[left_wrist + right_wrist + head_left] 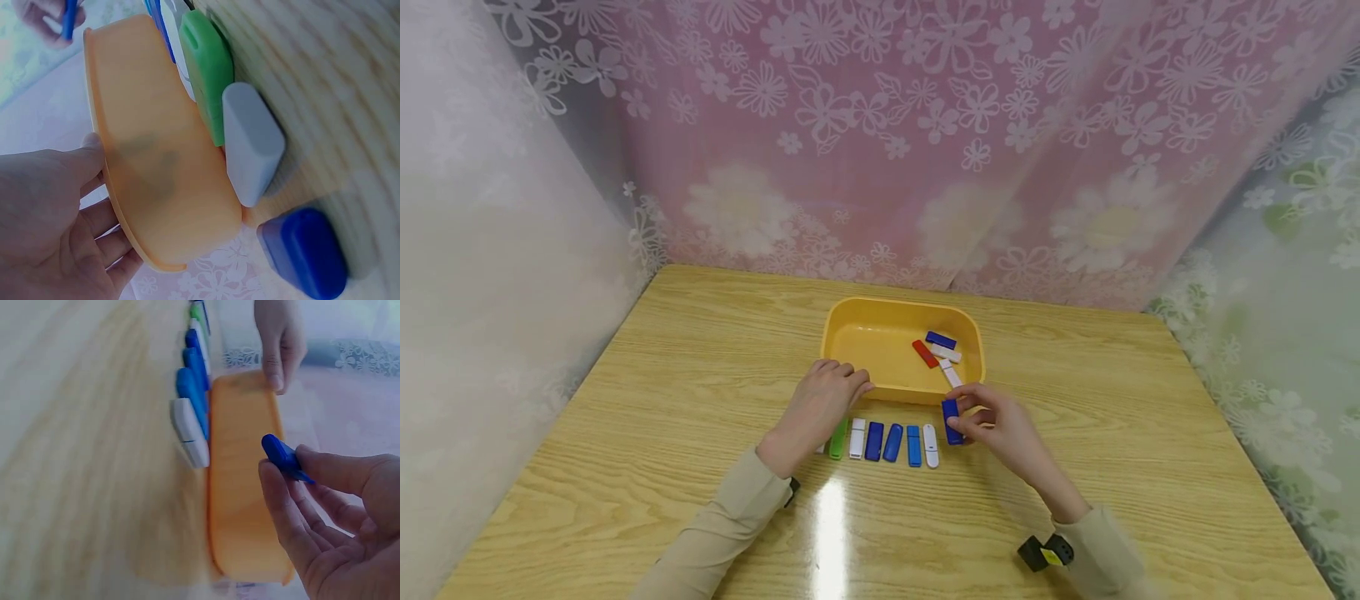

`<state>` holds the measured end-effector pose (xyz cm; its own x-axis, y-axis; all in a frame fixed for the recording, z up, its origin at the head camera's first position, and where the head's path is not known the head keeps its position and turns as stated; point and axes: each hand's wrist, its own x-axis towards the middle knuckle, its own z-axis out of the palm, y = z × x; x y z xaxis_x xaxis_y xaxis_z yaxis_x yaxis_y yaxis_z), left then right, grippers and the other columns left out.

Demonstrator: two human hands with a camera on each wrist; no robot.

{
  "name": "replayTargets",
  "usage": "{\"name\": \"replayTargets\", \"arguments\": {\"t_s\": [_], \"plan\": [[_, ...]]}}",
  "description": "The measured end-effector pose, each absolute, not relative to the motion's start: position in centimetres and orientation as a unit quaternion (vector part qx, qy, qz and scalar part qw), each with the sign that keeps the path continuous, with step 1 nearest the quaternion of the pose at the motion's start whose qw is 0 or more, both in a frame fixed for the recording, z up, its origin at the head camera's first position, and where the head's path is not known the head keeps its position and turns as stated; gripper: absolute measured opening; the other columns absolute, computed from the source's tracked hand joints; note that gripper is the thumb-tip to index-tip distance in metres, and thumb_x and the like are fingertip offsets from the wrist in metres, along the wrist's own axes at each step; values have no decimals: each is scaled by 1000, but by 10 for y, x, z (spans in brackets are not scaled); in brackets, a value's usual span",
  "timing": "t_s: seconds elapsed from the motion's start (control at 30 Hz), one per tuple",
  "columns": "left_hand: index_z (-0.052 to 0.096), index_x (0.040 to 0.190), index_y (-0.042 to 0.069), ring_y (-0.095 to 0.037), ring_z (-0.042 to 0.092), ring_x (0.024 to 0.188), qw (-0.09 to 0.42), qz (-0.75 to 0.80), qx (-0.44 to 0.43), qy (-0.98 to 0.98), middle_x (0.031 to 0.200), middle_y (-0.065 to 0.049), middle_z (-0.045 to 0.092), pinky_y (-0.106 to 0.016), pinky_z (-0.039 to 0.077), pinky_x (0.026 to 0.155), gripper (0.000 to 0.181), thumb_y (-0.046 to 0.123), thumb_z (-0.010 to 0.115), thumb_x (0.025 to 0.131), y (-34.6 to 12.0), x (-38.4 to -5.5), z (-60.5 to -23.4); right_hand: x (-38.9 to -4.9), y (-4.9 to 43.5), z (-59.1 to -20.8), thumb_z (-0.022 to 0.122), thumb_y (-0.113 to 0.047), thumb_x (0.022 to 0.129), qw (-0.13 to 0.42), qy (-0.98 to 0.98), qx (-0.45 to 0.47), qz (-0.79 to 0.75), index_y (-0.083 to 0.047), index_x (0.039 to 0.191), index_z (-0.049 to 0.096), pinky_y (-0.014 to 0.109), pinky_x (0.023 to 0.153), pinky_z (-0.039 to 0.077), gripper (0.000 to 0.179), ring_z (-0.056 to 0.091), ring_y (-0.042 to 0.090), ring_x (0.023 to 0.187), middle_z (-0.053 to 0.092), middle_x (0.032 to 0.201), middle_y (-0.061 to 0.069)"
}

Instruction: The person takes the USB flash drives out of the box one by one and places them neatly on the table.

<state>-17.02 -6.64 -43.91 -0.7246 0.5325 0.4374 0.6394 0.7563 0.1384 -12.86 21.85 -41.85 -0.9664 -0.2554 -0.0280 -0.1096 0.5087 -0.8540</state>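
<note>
My right hand point(1011, 429) pinches a blue USB stick point(951, 411) between thumb and fingers, at the right end of a row of USB sticks and just in front of a yellow plastic tub point(868, 342). The left hand point(820, 404) grips the tub's front rim, thumb outside and fingers over the edge. Along the tub's front lie a green stick point(838, 439), a white stick point(857, 438), several blue ones and a white rounded stick point(931, 446). Beyond the green one, the left wrist view shows a whitish stick point(253, 144) and a blue stick point(303, 253), largely hidden from the head view.
Inside the tub's right side lie a red stick point(924, 353), a dark blue stick point(941, 340) and two white ones. All stands on a wood-grain table point(715, 333). A pink flowered curtain point(865, 167) hangs behind it, with pale flowered sheets at both sides.
</note>
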Motion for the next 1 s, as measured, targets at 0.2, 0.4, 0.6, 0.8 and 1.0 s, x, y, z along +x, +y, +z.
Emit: {"name": "replayTargets", "arguments": {"t_s": [0.2, 0.4, 0.6, 0.8, 1.0], "plan": [[70, 93, 11, -22, 61, 75, 197, -140, -321, -916, 82, -3, 70, -41, 53, 89, 21, 26, 60, 103, -67, -170, -440, -125, 219, -432, 73, -4, 92, 85, 887, -98, -443, -2, 118, 66, 28, 62, 59, 27, 66, 16, 75, 67, 100, 12], [69, 93, 11, -21, 61, 74, 199, -142, -323, -914, 81, -2, 69, -40, 53, 88, 20, 26, 60, 103, -67, -170, -441, -125, 217, -442, 75, -1, 89, 104, 903, -83, -409, -2, 115, 66, 25, 56, 54, 28, 62, 14, 71, 65, 95, 8], [70, 93, 12, -22, 62, 75, 198, -141, -322, -915, 82, -3, 70, -41, 53, 89, 20, 26, 60, 103, -67, -170, -441, -125, 214, -445, 78, -3, 87, 109, 919, -54, -375, -2, 113, 69, 24, 55, 51, 28, 59, 13, 71, 65, 100, 7], [70, 94, 11, -22, 62, 75, 197, -139, -323, -915, 82, -3, 70, -41, 53, 89, 21, 26, 59, 103, -67, -171, -441, -124, 212, -442, 76, -8, 90, 92, 936, -48, -335, -5, 111, 71, 25, 58, 50, 21, 59, 14, 73, 64, 105, 9], [71, 93, 11, -21, 61, 74, 197, -140, -322, -915, 81, -3, 70, -40, 53, 88, 21, 26, 60, 103, -66, -171, -441, -122, 214, -433, 68, -15, 98, 41, 935, -52, -349, -11, 109, 71, 26, 64, 52, 11, 63, 14, 76, 68, 97, 3]]}}
